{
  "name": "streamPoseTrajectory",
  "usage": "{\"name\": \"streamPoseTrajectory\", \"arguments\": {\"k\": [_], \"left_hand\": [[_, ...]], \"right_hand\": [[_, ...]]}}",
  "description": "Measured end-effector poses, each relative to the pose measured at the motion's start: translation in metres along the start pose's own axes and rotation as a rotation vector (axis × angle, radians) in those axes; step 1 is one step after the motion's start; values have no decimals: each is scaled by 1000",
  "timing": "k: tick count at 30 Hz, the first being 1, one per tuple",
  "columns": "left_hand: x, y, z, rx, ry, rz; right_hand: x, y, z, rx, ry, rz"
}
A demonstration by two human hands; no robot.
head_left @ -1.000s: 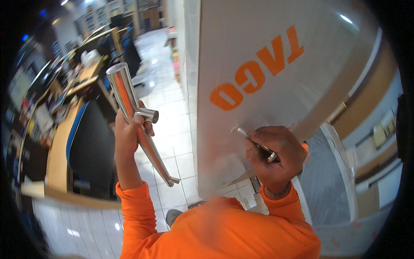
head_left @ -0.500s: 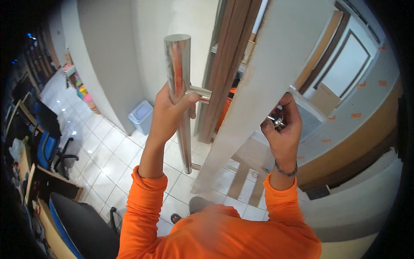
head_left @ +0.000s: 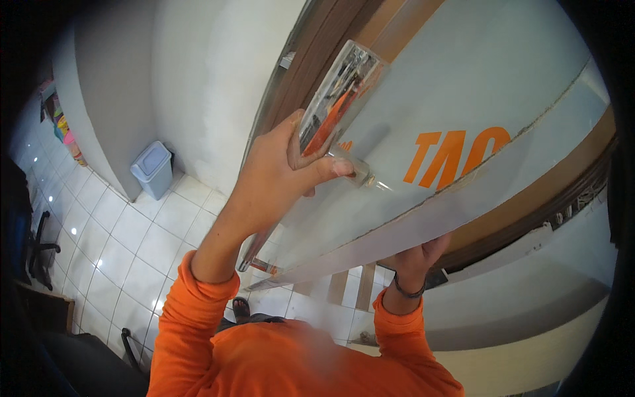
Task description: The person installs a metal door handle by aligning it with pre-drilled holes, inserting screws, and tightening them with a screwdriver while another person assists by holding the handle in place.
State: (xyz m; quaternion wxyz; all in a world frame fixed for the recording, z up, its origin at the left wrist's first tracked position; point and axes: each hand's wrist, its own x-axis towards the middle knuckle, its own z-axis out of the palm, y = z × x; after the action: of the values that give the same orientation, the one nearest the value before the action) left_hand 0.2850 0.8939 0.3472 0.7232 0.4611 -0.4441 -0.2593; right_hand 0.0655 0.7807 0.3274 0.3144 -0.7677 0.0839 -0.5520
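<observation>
The left hand is holding a polished tubular pull handle, which is slanting along the pale door's face. The right hand is reaching partly behind the door, hiding its grip; I'm not seeing whether it's holding anything.

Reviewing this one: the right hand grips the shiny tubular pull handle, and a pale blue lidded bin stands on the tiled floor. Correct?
Not quite: the left hand grips the shiny tubular pull handle, as the head view shows. The pale blue lidded bin does stand on the tiled floor.
</observation>
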Motion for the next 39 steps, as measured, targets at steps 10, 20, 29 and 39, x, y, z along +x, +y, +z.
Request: {"name": "streamPoseTrajectory", "arguments": {"k": [10, 20, 29, 39], "left_hand": [[9, 0, 1, -14, -105, 5], [6, 5, -3, -122, -105, -4], [10, -2, -6, -169, -150, 10], [9, 1, 3, -121, -132, -1]], "right_hand": [[-22, 20, -40, -509, -201, -178], [-16, -10, 1, 102, 226, 29], [-7, -16, 12, 141, 287, 51], [-4, -9, 9, 154, 323, 14]]}}
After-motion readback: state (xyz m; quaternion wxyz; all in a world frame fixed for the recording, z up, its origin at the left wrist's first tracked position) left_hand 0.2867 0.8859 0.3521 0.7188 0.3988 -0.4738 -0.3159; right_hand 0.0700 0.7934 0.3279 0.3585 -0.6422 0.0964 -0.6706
